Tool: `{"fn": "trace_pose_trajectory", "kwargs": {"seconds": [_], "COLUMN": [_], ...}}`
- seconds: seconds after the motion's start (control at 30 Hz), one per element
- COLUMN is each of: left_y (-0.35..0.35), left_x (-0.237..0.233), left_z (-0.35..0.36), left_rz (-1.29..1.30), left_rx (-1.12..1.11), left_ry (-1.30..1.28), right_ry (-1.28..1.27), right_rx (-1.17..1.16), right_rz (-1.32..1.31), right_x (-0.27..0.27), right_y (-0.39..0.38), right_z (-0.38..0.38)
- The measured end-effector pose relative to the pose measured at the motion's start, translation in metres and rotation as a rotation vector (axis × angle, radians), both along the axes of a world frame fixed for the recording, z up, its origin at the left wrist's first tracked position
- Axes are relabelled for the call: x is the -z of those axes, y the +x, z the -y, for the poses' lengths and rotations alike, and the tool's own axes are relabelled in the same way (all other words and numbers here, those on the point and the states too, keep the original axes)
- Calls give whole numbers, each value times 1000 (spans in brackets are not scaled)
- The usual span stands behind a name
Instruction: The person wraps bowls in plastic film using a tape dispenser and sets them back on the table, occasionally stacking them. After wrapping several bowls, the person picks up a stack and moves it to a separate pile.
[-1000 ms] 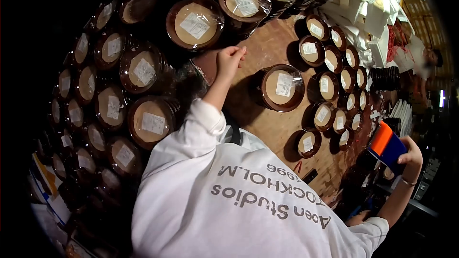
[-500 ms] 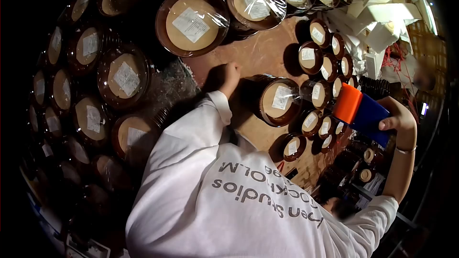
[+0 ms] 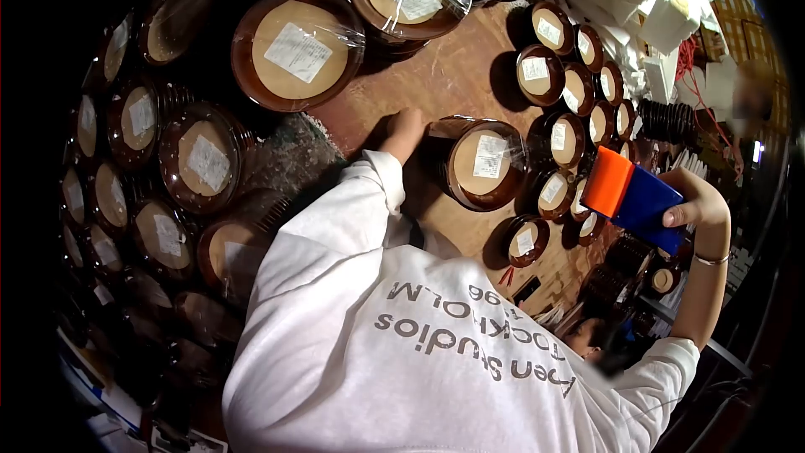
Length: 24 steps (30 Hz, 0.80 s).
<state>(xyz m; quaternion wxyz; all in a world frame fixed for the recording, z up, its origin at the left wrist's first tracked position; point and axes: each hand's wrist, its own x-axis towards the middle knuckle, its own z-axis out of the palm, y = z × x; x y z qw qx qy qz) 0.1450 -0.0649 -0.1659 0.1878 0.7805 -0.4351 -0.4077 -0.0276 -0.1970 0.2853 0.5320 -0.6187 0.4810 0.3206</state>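
Observation:
My right hand is raised at the right and grips a blue and orange plastic block, which looks like a tape dispenser. The orange part faces left, away from my palm. My left hand is closed over the brown tabletop; whatever its fingers hold, if anything, is hidden. Just right of it, a stack of brown bowls in clear film stands apart from the hand. A cream disc with a white printed label shows in the top bowl.
Large wrapped bowls stand at the table's far side. Smaller labelled bowls cluster at the right. More stacks fill the left. White foam pieces lie at the upper right. Part of another person's head shows at the lower right.
The view has shifted slightly, so the far bowls sit further left and higher. My right hand keeps its grip on the dispenser. My left hand stays closed near the wrapped stack.

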Motion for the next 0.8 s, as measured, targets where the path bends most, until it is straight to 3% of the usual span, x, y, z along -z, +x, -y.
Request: {"fn": "trace_pose_trajectory", "kwargs": {"seconds": [0.13,0.23,0.3,0.33,0.37,0.4,0.43,0.47,0.5,0.53,0.57,0.6,0.67,0.7,0.77,0.8], "left_y": [0,-4,1,0,-4,-9,-20,-28,-34,-36,-37,-37,-39,-28,2,4], "left_x": [4,8,-4,1,12,34,81,92,95,83,71,89,143,117,17,-10], "left_z": [4,10,2,-2,-10,-19,-26,-30,-33,-36,-38,-38,-35,-33,-34,-31], "left_rz": [73,272,260,265,-119,-505,-624,-620,-933,-1246,-1173,-1169,-911,-905,-301,-293], "left_rx": [9,-109,101,107,-41,-190,-302,-294,-460,-626,-603,-592,-421,-412,-48,-33], "left_ry": [-78,88,-204,-211,-299,-373,-403,-402,-394,-375,-387,-385,-277,-281,44,41], "right_ry": [-38,2,-53,-107,-273,-273,-262,-252,-96,-99,-100,-101,-203,-191,-185,-188], "right_rx": [112,98,131,164,199,209,229,247,278,285,303,322,327,346,378,393], "right_rz": [50,33,26,13,0,0,-25,-47,-6,3,16,28,12,14,1,8], "right_x": [6,7,9,10,13,16,19,22,25,28,32,37,44,45,45,47], "right_y": [-12,-23,-33,-41,-54,-61,-67,-70,-71,-75,-82,-90,-103,-105,-103,-103], "right_z": [-9,-10,-15,-19,-25,-27,-29,-30,-28,-28,-30,-33,-39,-41,-49,-52]}}
